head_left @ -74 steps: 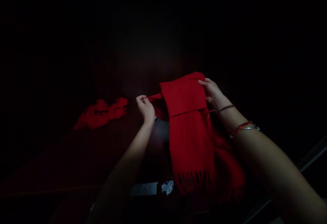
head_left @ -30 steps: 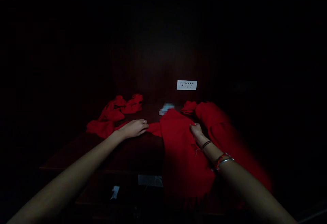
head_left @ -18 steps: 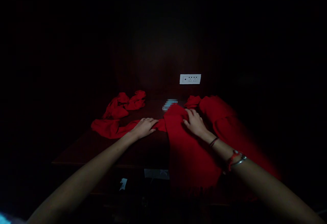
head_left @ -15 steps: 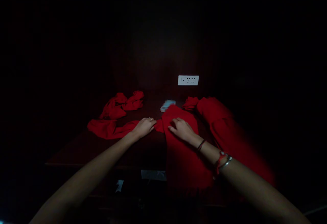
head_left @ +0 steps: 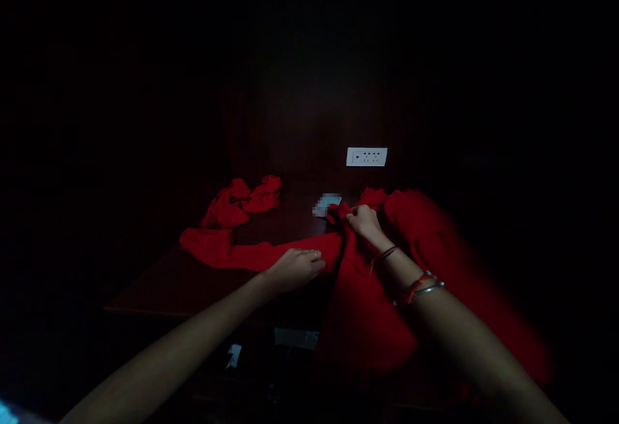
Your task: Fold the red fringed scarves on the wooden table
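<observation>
A long red scarf lies across a dark wooden table and hangs over its front edge. My left hand rests on the scarf's stretched left part, fingers curled down onto the cloth. Farther back, my right hand pinches a bunched fold of the same scarf near its far edge. Bracelets show on my right wrist.
A crumpled red cloth lies at the back left of the table. More red fabric is heaped at the right. A white wall socket sits on the dark back wall. A small pale object lies near my right hand. The room is very dark.
My right hand went from lying flat on the scarf to pinching a fold farther back. My left hand slid nearer along the cloth, which now stretches leftward.
</observation>
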### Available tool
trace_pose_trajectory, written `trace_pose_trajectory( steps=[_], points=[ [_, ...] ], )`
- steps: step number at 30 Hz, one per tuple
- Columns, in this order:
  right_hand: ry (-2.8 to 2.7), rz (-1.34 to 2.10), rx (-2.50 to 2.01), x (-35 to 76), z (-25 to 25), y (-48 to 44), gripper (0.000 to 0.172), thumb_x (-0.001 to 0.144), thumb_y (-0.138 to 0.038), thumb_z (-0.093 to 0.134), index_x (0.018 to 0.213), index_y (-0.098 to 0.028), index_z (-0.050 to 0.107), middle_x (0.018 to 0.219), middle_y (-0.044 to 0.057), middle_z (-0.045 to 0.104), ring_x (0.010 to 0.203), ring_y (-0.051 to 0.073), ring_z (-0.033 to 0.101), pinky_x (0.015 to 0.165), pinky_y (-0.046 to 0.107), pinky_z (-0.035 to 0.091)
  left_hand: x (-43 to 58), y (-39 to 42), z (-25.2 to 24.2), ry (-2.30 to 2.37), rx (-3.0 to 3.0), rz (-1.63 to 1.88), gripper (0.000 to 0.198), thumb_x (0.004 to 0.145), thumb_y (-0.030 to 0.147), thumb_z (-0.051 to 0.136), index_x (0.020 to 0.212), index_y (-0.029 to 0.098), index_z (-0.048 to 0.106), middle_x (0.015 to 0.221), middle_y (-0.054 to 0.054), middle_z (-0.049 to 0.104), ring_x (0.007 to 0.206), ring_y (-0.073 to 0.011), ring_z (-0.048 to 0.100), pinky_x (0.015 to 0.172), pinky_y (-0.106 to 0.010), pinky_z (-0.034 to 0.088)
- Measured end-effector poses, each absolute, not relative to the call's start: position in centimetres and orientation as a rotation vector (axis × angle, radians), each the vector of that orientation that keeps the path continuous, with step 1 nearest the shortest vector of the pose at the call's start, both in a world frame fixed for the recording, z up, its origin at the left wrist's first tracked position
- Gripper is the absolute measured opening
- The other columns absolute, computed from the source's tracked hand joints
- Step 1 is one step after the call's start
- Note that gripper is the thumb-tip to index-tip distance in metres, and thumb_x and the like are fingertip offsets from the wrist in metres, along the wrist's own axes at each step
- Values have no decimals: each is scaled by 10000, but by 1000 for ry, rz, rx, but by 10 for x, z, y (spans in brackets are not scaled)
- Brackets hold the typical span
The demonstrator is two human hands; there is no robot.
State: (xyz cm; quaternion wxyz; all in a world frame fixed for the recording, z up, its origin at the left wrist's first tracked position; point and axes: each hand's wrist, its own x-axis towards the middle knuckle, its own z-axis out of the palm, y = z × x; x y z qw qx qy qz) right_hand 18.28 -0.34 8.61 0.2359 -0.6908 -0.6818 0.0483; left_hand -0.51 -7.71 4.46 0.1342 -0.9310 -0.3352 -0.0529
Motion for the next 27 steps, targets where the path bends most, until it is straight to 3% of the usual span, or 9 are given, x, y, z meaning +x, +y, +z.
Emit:
trace_pose_trajectory(
  steps=[4,7,10,12,14,18,22,25,27],
  points=[
    [-1901,188,-1724,194,85,-12,239,734,-237,424,852,-163,618,799,58,640,733,161,573,587,197,370,3,-82,60,-836,-3057,-72,218,799,334,405,871,205,565,841,-26,590,751,-144,550,631,-226,403],
    [-2073,160,-1677,183,77,-17,235,745,-247,416,809,-145,617,772,69,635,700,158,566,589,202,359,-8,-59,64,-1073,-3143,-235,351,840,395,278,975,217,550,960,-17,586,878,-139,530,771,-234,374],
    [-2169,91,-1706,169,67,-18,248,757,-236,401,854,-128,602,840,100,623,774,172,557,645,212,357,-26,-37,50,-1642,-2882,-95,560,778,539,292,1226,208,352,1287,-97,333,1155,-264,314,909,-407,263],
    [-2209,93,-1726,164,59,-20,283,783,-256,373,908,-121,589,889,117,609,828,179,545,694,225,357,-42,-29,37,-1880,-2768,150,708,692,653,314,1285,282,210,1367,-80,129,1215,-344,124,897,-545,177],
    [-2291,145,-1645,163,48,-23,359,821,-329,315,1003,-134,555,974,114,581,901,174,519,758,238,350,-61,-24,28,-1994,-2704,246,752,652,704,290,1289,334,137,1376,-57,25,1218,-362,13,881,-597,113],
    [-2498,139,-1447,168,26,-38,501,826,-479,211,1223,-218,370,1243,81,392,1141,195,323,929,350,226,-95,-16,25,-1941,-2671,158,714,691,680,234,1293,309,138,1375,-55,-13,1225,-312,-58,940,-523,74],
    [-2506,107,-1584,169,21,-47,582,776,-589,145,1287,-315,199,1369,38,157,1234,275,74,937,525,49,-87,-18,25,-1814,-2640,-27,698,737,628,226,1304,226,165,1376,-74,2,1234,-274,-56,972,-450,90],
    [-2452,190,-1794,167,24,-41,647,737,-642,113,1294,-317,169,1381,38,101,1231,314,9,911,571,-5,-56,-31,21,-1710,-2675,-176,693,753,614,216,1313,216,122,1376,-73,-2,1241,-264,-32,967,-451,119],
    [-2424,244,-1896,167,24,-33,679,723,-657,103,1298,-303,166,1383,47,85,1228,324,-2,905,579,-15,-40,-39,17,-1680,-2773,-83,724,728,640,249,1312,233,116,1374,-73,36,1241,-275,5,957,-473,124]
  ],
)
